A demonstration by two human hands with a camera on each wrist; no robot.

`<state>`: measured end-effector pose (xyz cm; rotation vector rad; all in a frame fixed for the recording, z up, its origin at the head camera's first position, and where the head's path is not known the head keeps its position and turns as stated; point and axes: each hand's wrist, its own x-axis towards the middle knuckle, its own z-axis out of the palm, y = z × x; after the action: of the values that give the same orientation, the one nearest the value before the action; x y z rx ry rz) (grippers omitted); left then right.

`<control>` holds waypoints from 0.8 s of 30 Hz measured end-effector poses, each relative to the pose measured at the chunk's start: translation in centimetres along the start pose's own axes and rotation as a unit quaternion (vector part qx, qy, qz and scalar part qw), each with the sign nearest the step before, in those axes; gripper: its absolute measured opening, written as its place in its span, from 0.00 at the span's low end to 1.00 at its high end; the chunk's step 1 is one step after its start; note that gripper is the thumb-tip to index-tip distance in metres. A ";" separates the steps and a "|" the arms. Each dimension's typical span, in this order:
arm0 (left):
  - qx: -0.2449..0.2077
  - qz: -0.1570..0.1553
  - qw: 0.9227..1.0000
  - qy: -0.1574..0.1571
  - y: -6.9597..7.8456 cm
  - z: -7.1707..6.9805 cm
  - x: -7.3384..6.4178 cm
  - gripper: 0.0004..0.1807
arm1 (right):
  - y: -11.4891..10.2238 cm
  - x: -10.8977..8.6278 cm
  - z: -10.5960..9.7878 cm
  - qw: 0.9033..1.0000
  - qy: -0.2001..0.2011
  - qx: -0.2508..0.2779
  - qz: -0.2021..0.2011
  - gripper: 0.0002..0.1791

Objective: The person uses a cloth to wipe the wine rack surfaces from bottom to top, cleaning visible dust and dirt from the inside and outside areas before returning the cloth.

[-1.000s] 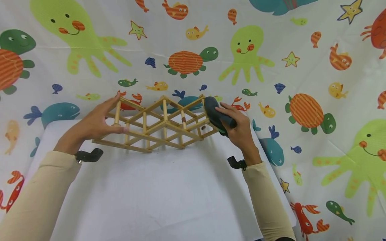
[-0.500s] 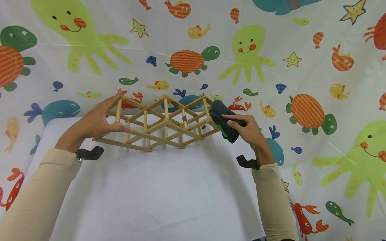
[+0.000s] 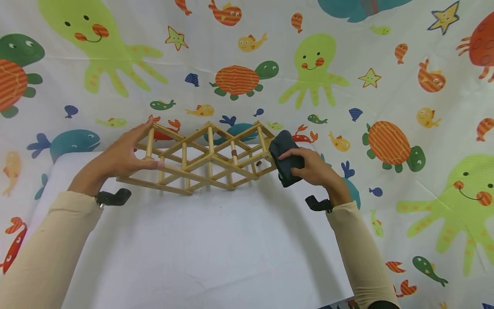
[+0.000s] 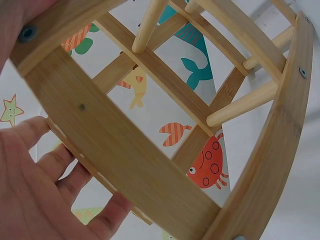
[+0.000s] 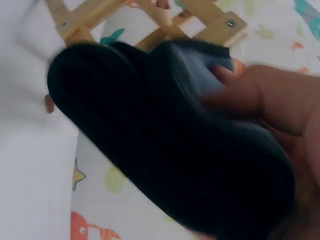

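Fingers (image 3: 140,131) of the left hand (image 3: 115,157) grip the left end of a pale wooden lattice rack (image 3: 211,157) on the white table (image 3: 208,244); at the rack's right end, the right hand (image 3: 317,168) pinches a bunched dark blue-green cloth (image 3: 285,166).

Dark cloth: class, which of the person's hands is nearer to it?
Right. The right hand grips the dark cloth; the left hand is farther off, holding the wooden lattice rack at its opposite end.
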<state>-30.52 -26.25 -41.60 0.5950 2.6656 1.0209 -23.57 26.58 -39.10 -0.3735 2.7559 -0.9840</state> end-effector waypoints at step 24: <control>0.002 -0.002 1.000 -0.006 -0.1 0.1 0.1 0.73 | 3.4 -0.2 1.0 0.974 0.124 0.183 0.052 0.29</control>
<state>-30.56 -26.21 -41.78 0.5939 2.6581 1.0093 -23.69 28.60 -42.06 -0.0487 2.6803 -1.5653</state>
